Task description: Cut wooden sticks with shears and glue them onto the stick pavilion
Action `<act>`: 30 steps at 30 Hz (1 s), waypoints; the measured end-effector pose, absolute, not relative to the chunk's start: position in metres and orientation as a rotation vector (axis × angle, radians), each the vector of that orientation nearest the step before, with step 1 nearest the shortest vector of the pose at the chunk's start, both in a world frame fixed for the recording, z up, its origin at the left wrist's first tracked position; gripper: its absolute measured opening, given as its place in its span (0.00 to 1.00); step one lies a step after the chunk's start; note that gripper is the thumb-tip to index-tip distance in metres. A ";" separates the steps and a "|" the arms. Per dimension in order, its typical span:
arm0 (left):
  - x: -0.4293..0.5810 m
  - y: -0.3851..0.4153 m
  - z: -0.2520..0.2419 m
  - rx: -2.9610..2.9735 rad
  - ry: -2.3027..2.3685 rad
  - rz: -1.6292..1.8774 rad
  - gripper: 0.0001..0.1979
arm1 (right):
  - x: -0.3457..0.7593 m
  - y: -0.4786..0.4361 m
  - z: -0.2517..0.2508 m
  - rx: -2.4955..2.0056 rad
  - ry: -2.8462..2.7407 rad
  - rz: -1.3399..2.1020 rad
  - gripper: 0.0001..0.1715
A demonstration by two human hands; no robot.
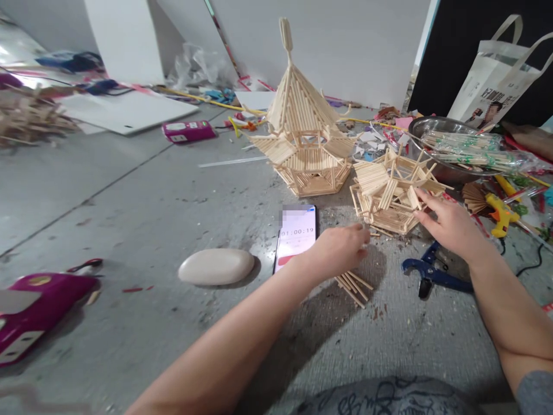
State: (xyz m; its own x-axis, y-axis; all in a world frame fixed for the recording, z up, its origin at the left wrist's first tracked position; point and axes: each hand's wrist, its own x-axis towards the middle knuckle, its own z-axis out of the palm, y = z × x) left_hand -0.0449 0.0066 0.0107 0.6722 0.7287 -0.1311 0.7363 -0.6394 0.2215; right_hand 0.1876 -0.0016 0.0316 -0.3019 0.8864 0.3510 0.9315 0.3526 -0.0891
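Stick model (389, 193), R hand (449, 223) touching

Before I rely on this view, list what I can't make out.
All in the head view:
Left hand: blurred; whether it holds anything is unclear.
Phone: lower end hidden behind the left forearm.
Blue cutter: right end hidden behind the right forearm.
Nearer purple device: cut off by the left edge.
Loose sticks: far ends hidden behind the left hand.

Single head-worn view, facing forward and down (fairly wide), close over grey surface (147, 222).
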 end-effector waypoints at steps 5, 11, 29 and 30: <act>-0.046 -0.004 0.018 2.703 0.993 -0.461 0.11 | 0.192 -0.004 0.039 -1.575 -2.232 -0.163 0.26; -0.045 -0.008 0.015 2.714 0.909 -0.463 0.10 | 0.191 -0.007 0.044 -1.594 -2.265 -0.101 0.25; -0.046 -0.005 0.005 2.608 0.792 -0.372 0.11 | 0.194 -0.008 0.046 -1.570 -2.260 -0.084 0.23; -0.045 -0.005 0.005 2.611 0.803 -0.370 0.10 | 0.195 -0.008 0.045 -1.564 -2.257 -0.085 0.23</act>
